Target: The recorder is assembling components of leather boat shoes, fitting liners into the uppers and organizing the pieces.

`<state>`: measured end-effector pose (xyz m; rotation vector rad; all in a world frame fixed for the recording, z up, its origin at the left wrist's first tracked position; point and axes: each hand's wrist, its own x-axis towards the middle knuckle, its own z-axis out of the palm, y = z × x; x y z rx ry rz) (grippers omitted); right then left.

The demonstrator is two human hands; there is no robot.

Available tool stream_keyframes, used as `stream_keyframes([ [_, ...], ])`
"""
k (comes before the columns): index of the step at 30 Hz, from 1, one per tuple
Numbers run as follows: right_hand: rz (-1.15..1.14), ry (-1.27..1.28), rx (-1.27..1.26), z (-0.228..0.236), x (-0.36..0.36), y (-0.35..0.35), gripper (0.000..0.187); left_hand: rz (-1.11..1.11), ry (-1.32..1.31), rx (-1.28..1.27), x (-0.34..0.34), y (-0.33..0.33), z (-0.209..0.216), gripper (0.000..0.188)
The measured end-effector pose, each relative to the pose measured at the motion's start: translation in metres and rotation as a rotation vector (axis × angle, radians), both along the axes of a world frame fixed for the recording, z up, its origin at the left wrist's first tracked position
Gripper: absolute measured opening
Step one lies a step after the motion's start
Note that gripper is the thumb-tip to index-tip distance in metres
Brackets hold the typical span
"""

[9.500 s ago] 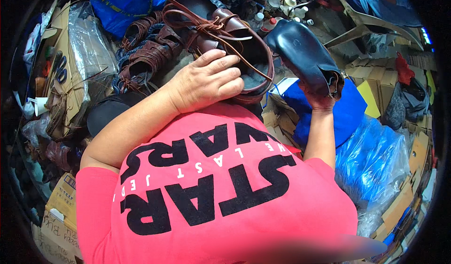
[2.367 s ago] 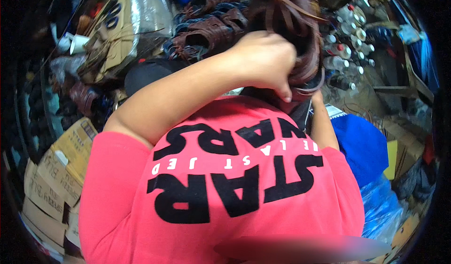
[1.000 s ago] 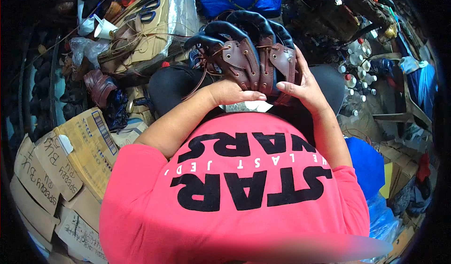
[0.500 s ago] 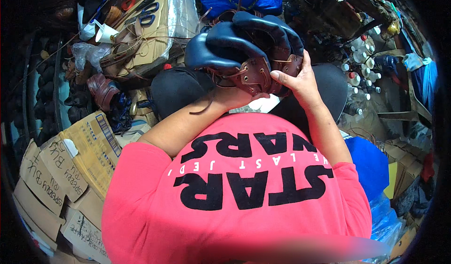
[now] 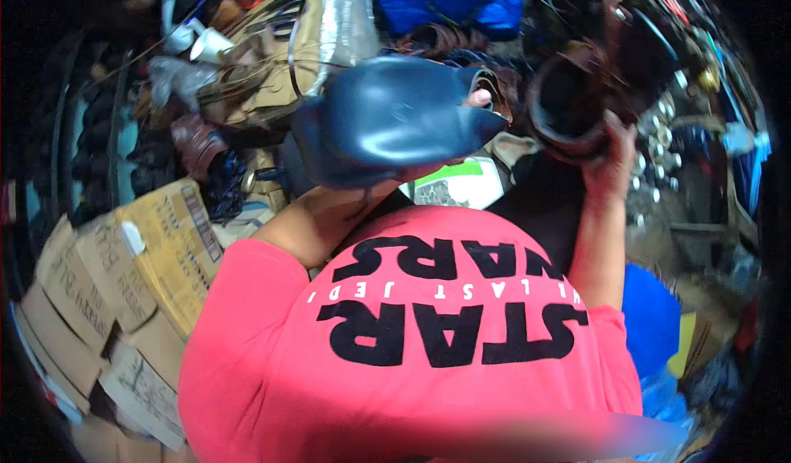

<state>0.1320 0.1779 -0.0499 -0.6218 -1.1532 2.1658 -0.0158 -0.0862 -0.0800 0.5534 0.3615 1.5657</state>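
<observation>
My left hand [image 5: 479,98] is closed on dark blue leather shoe uppers [image 5: 387,113], with smooth rounded toes. Its thumb shows inside the brown-lined opening at their right end; the other fingers are hidden beneath. To the right, my right hand [image 5: 611,146] grips brown leather shoe uppers [image 5: 573,105] from below, with their hollow openings facing up. They are blurred, and a strap or flap sticks up from them. The two groups are apart, held above my lap. More brown and dark blue uppers [image 5: 441,41] lie just beyond the left-hand ones.
A blue bag [image 5: 453,2] stands at the far middle. Cardboard with scissors [image 5: 287,20], a white cup [image 5: 211,47] and plastic lies far left. Several bottles [image 5: 659,146] stand at right. Cardboard boxes [image 5: 169,253] are near left. A white and green sheet [image 5: 461,184] lies between my legs.
The uppers were held together in both hands. Now the brown ones have gone right and up with my right hand, while the blue ones stay in my left, turned with toes leftward.
</observation>
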Motion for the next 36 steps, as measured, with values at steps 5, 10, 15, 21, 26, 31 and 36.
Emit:
stream_keyframes([
  [5,0.085,0.084,-0.360,0.001,0.015,0.024,0.051,0.618,0.963,-0.256,0.011,-0.028,0.022,0.044],
  [10,0.193,0.092,-0.354,-0.023,0.018,0.037,0.051,0.860,2.373,-0.756,0.021,-0.069,0.085,0.050],
  [15,0.243,0.141,-0.378,-0.021,0.018,0.039,0.050,0.296,2.040,-1.405,0.012,-0.106,0.149,0.041],
  [21,0.173,0.041,-0.362,-0.016,0.016,0.046,0.055,0.997,2.189,-1.312,0.002,-0.169,0.213,0.030],
  [26,0.061,0.003,-0.316,0.003,0.015,0.030,0.059,1.291,2.169,-1.527,0.011,-0.207,0.222,0.031],
  [31,0.058,-0.193,-0.301,0.017,0.010,0.006,0.071,1.264,2.108,-2.132,-0.004,-0.236,0.219,0.045],
  [36,0.426,0.049,-0.272,-0.033,0.023,0.033,0.055,0.967,1.870,-2.522,-0.039,-0.277,0.190,0.050],
])
